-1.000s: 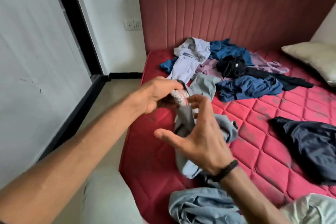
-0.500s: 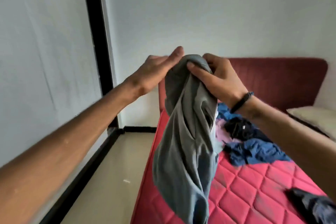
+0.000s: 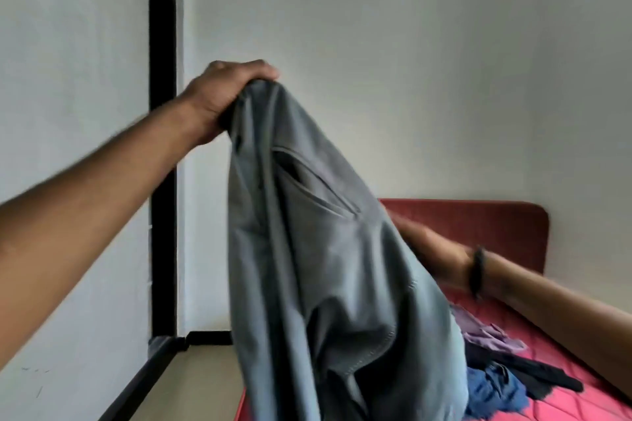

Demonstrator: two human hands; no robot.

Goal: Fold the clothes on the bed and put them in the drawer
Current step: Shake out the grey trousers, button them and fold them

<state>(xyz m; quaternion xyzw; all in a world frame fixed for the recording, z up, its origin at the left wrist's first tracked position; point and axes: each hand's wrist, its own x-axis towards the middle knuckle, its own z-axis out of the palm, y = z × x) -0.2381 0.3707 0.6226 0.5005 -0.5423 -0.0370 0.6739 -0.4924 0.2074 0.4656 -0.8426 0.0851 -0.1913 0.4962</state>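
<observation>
- The grey trousers (image 3: 328,277) are held up in the air in front of the bed (image 3: 581,403), hanging with the long axis nearly vertical; the top is bunched at the upper left and the cloth widens downward and to the right, running out of view at the bottom edge.
- A slit pocket opening is seen on the side facing the camera, slanting down to the right.
- The left hand (image 3: 225,92) is clenched over the top of the trousers, fingers curled round the bunched cloth, at the highest point of the garment.
- The right hand (image 3: 431,253) is reached in behind the trousers at mid-height; its fingers are hidden by the cloth, so whether anything is gripped cannot be told. A dark wristband (image 3: 477,272) is worn on that wrist.
- Below and right of the trousers, a pile of clothes (image 3: 496,376) in purple, black and blue is spread on the red mattress near the headboard (image 3: 478,225).
- Bare floor (image 3: 184,386) lies beside the bed's left edge, bounded by a wall with a black frame (image 3: 162,147).
</observation>
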